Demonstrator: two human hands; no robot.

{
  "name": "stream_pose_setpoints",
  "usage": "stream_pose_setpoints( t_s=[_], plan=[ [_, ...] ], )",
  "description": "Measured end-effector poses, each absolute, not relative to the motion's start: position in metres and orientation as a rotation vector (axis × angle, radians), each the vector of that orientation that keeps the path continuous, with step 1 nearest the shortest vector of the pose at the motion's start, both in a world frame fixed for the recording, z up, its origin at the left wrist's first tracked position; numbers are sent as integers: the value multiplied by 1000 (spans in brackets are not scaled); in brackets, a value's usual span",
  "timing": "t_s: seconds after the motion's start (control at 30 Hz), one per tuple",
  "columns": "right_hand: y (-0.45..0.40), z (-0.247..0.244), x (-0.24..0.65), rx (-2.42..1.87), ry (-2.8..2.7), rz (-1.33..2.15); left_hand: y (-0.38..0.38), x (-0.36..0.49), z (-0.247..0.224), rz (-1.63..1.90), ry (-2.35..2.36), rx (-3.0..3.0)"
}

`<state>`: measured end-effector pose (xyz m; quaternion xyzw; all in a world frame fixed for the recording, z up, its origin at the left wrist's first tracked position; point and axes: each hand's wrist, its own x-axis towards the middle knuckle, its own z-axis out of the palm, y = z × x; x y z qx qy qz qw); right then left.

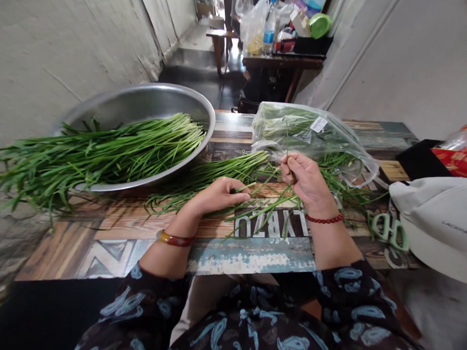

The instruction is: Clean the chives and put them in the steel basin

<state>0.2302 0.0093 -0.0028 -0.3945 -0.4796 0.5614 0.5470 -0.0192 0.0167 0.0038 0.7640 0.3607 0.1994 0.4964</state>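
My left hand [220, 196] is closed, thumb against fingers, around a garlic chive whose pale end [250, 185] pokes out past the fingertips. To its right, my raised right hand [302, 179] pinches a thin green chive [289, 183] between thumb and forefinger. Under and behind the left hand lies a pile of chives [222, 170] on the tabletop, pale ends pointing right. Loose stalks [273, 206] are scattered between the hands. A clear plastic bag [316, 128] with more chives inside sits just beyond my right hand.
A large steel basin [210, 114] stands at left, heaped with chives [134, 150] that hang over its rim. At right are green-handled scissors [389, 229], a pale cap [440, 220] and a red package [462, 156]. Behind, a small table [280, 62] bears a water bottle [270, 29].
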Motion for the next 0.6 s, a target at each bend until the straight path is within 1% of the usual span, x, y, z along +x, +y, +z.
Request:
stream_pose_setpoints(
  t_s=[0.23,0.37,0.47,0.6],
  plan=[
    [8,-5,228,-1061,-1266,1313,13,-21,8,821,1073,1668],
    [6,-8,216,-1124,-1452,1229,8,-18,9,960,1035,1640],
    [4,-13,205,-1200,-1674,1125,7,-15,6,947,992,1763],
    [0,-18,196,-1197,-1810,1149,11,-11,-6,837,1083,2117]
  ],
)
